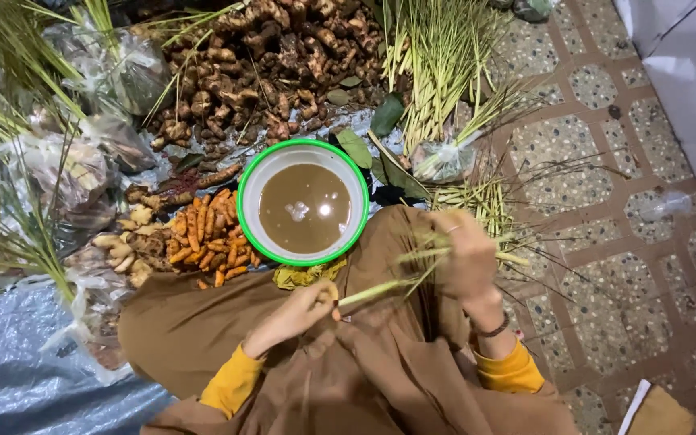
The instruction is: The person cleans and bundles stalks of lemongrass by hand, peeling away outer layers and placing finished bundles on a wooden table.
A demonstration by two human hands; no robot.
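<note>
A heap of ginger roots (271, 68) is lying beyond a green-rimmed basin (303, 201) of brown water; orange turmeric (211, 238) is sitting just left of it; the right hand (465, 254) is clasping the lemongrass stalk (388, 286) over the brown lap; the left hand (304, 310) is pinching its base.

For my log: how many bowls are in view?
1: a round white bowl with a green rim, holding brown liquid, on the ground before the person's lap, beside orange roots. Others may be hidden.
</note>
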